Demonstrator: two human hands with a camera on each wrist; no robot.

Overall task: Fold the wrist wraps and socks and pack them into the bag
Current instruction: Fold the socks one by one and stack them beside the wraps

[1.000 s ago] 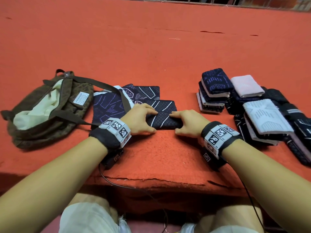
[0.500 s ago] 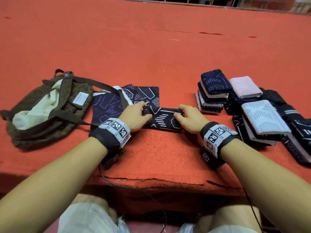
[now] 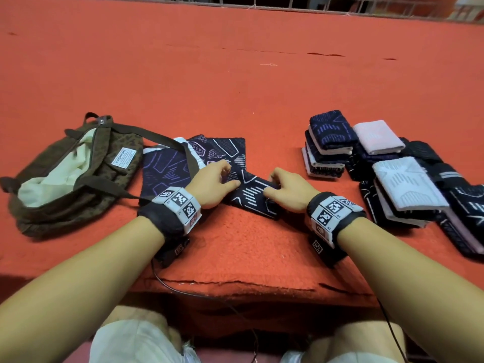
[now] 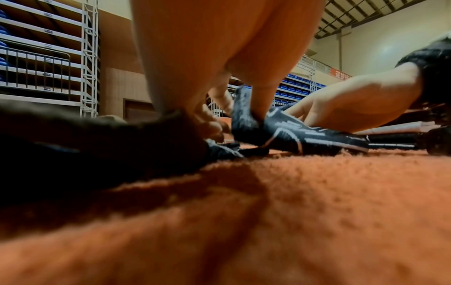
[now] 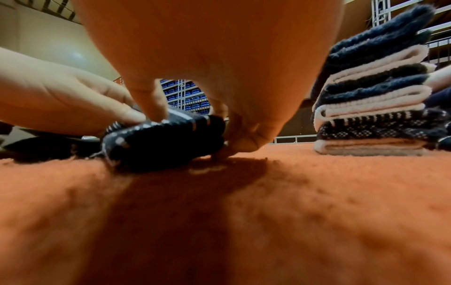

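Note:
A dark navy wrap with white line pattern (image 3: 252, 196) lies folded on the orange carpet between both hands. My left hand (image 3: 216, 183) pinches its left end, thumb on top and fingers behind, as the left wrist view shows the wrap (image 4: 280, 131) lifted at that end. My right hand (image 3: 284, 191) grips the right end of the wrap (image 5: 165, 138), thumb on top and fingers curled under. The brown bag (image 3: 65, 174) lies open at the left, pale lining showing. Flat patterned pieces (image 3: 167, 169) lie beside it under its strap.
Stacks of folded navy, white and pink pieces (image 3: 392, 174) stand at the right; the nearest stack (image 5: 375, 104) is close to my right hand. The carpeted platform's front edge (image 3: 235, 286) runs just before my wrists. A railing (image 3: 288, 3) runs along the far side.
The wrap was folded over into a narrower bundle. Both hands shifted from pressing its near edge to gripping its two ends, and the left end is now raised.

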